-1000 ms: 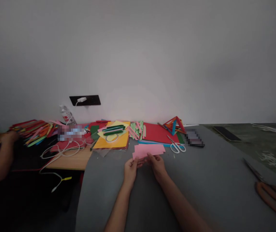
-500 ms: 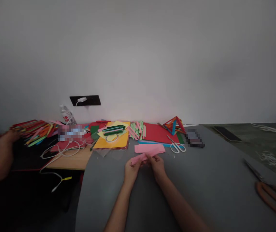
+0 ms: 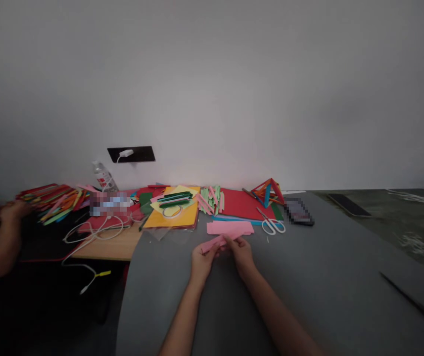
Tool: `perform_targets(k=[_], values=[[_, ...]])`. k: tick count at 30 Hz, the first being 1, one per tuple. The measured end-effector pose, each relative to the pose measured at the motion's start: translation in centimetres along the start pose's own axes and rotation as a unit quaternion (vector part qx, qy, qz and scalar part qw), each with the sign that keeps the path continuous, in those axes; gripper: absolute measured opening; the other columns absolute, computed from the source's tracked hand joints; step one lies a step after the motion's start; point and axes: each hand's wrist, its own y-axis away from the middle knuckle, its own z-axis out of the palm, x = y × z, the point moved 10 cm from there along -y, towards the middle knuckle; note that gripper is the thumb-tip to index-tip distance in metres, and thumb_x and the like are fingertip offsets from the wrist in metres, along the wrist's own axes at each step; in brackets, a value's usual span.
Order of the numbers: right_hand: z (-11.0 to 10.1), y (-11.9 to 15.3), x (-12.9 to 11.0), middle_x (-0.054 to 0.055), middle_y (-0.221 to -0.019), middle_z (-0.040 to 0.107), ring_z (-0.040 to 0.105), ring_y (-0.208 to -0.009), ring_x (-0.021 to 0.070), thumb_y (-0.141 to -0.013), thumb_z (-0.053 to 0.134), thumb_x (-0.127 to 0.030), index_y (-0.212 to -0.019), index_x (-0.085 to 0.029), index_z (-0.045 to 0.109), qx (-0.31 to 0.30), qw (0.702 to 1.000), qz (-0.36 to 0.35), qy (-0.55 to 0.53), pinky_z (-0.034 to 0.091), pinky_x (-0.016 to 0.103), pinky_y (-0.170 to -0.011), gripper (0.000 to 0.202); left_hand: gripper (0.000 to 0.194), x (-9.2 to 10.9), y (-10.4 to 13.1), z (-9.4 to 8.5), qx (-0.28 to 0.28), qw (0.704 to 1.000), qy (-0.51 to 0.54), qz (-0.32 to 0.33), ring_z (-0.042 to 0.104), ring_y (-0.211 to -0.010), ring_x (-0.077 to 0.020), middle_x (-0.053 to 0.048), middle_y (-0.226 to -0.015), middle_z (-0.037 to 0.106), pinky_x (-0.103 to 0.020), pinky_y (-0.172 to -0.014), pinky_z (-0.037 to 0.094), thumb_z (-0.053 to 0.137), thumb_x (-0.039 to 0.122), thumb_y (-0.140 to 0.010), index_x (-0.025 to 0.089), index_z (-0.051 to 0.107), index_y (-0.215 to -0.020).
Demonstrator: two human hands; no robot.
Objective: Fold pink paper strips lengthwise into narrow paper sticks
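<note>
A narrow, straight-edged pink paper strip [image 3: 213, 244] is held at a slant above the matte grey worktop [image 3: 160, 301], between both hands. The left hand [image 3: 202, 262] has its fingers closed on the strip's left end; the right hand [image 3: 243, 254] pinches it near the middle, with no gap between thumb and fingers. Directly beyond lies a wider, flat pink paper [image 3: 229, 227]; contact with the strip cannot be determined. White-handled scissors [image 3: 273, 227], ring grips spread, rest to its right. Behind stand a triangular frame [image 3: 267, 192] of coloured strips and a smooth red sheet [image 3: 236, 202]. Dark green strips [image 3: 175, 199] lie bundled on yellow sheets [image 3: 156, 220]. A clear plastic bottle [image 3: 104, 176], labelled red and white, tilts; its fill level cannot be determined.
</note>
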Motion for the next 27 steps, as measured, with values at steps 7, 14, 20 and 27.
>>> perform_targets(k=[7,14,20,27], values=[[1.1,0.0,-0.2,0.001,-0.053,0.062,0.051,-0.046,0.0109,-0.054,0.069,-0.037,-0.064,-0.015,0.060,-0.073,0.997,0.005,0.003,0.034,0.020,-0.043,0.026,0.033,-0.1,0.0,-0.4,0.032,0.998,0.046,-0.018,0.065,-0.066,-0.0201,-0.009,-0.073,0.069,-0.026,-0.058,0.051,0.066,0.036,-0.059,0.012,0.067,-0.082],[0.3,0.0,-0.2,-0.002,-0.045,0.057,0.039,-0.037,0.0076,-0.052,0.069,-0.040,-0.054,-0.015,0.058,-0.033,0.999,0.002,0.036,0.028,0.021,-0.039,0.027,0.032,-0.1,0.0,-0.1,0.021,0.999,0.048,-0.014,0.065,-0.068,-0.0199,-0.009,-0.076,0.069,-0.026,-0.059,0.051,0.063,0.035,-0.062,0.012,0.066,-0.084],[0.0,0.2,-0.4,-0.001,-0.043,0.056,0.038,-0.036,0.0073,-0.054,0.067,-0.042,-0.052,-0.015,0.058,-0.015,0.998,-0.010,0.056,0.027,0.021,-0.038,0.029,0.036,0.1,0.2,0.0,0.023,0.999,0.036,-0.012,0.065,-0.068,-0.0197,-0.010,-0.076,0.069,-0.024,-0.055,0.051,0.063,0.035,-0.063,0.011,0.065,-0.089],[0.5,0.4,-0.6,0.001,-0.047,0.060,0.043,-0.037,0.0091,-0.054,0.067,-0.044,-0.055,-0.015,0.060,-0.030,0.999,-0.011,0.042,0.028,0.020,-0.038,0.030,0.032,0.0,0.2,-0.6,0.051,0.999,0.000,-0.008,0.063,-0.060,-0.0186,-0.008,-0.066,0.069,-0.024,-0.052,0.050,0.068,0.034,-0.056,0.010,0.068,-0.078]])
